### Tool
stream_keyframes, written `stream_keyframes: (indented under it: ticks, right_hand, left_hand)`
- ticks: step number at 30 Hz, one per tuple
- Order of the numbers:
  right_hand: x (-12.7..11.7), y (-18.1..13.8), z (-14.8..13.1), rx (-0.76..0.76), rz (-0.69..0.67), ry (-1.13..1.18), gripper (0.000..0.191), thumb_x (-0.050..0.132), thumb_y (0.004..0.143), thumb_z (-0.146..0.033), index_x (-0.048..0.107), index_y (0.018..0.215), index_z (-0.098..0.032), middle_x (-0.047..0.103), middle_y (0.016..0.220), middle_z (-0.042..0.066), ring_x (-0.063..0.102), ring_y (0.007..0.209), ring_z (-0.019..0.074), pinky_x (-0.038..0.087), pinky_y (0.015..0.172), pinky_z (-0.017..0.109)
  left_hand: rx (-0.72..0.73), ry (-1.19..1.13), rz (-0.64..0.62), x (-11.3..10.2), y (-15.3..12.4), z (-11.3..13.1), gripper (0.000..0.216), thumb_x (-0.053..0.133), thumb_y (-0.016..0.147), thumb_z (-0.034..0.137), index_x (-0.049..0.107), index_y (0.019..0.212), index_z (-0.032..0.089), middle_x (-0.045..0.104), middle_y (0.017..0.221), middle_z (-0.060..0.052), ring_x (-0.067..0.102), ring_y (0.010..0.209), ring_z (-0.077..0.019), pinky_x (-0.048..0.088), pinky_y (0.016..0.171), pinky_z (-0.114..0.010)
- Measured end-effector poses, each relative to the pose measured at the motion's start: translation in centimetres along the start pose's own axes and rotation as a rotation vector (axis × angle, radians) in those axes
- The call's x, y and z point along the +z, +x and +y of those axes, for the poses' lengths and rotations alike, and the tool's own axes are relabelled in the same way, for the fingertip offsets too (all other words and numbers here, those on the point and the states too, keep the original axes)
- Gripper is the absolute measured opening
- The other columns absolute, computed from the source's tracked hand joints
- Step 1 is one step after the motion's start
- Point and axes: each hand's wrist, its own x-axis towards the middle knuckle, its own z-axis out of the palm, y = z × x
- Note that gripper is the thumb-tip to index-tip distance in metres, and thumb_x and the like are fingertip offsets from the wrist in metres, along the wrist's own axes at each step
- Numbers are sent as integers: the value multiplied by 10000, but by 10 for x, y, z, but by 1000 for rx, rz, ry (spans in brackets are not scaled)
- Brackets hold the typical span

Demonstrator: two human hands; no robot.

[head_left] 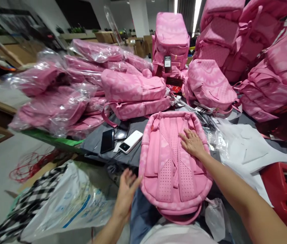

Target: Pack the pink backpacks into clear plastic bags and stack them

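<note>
A pink backpack lies back-side up on the grey table in front of me, straps facing me. My right hand rests flat on its upper right part, fingers spread. At the backpack's lower left edge my left hand is open, fingers apart, touching or just beside the bag's side. Neither hand holds anything.
Bagged pink backpacks pile up at left; unbagged ones stack at right and behind. A dark phone and white power bank lie left of the backpack. White sheets, a red tape dispenser and a plastic bag surround me.
</note>
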Motion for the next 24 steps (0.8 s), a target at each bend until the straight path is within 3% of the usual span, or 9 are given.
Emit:
stream_keyframes:
  ticks: [1,2,5,10,15,20,24]
  right_hand:
    - [-1,0,-1,2,1,3,495,410,1051,-415,525,1505,-257,396,1622,98,337,1485,318,214,1225,482]
    - [-1,0,-2,4,4,7,492,414,1050,-412,531,1501,-255,400,1619,98,338,1483,318,212,1226,480]
    - [-1,0,-4,14,25,22,488,411,1048,-402,541,1492,-247,414,1610,98,339,1479,322,220,1222,484]
    - [1,1,-5,17,40,49,487,418,1040,-378,548,1485,-226,409,1611,119,334,1480,329,231,1210,491]
    - [-1,0,-9,37,54,99,482,441,1032,-374,545,1487,-255,409,1614,101,337,1478,328,208,1213,510]
    - [-2,0,-9,48,72,141,469,453,1038,-402,557,1476,-272,422,1609,98,343,1478,315,213,1212,498]
    - [3,-3,-7,53,67,150,470,438,1048,-397,531,1497,-296,409,1621,81,349,1480,297,221,1211,491]
  left_hand:
    - [-156,-90,-106,-2,-11,-15,902,880,644,565,504,1389,224,570,1451,-183,582,1323,-352,486,1102,-508]
    - [-219,-170,-176,0,-22,-28,907,910,615,543,534,1368,205,608,1414,-185,602,1304,-344,493,1103,-478]
    - [-227,-283,-236,11,-45,-41,814,962,574,447,623,1267,185,694,1314,-158,635,1271,-317,496,1112,-426]
    - [-391,-174,-233,10,-34,-6,792,1015,451,422,690,1128,170,756,1185,-168,714,1124,-336,618,902,-414]
    - [-502,62,-444,6,-5,6,770,1029,353,376,751,1014,98,798,1002,-180,749,1016,-347,615,873,-383]
    - [-443,295,-306,11,11,-25,623,979,338,401,758,862,144,790,784,-117,752,766,-328,603,662,-369]
    - [-409,553,-239,7,28,-32,397,915,447,435,638,620,209,583,445,-13,559,420,-231,433,396,-323]
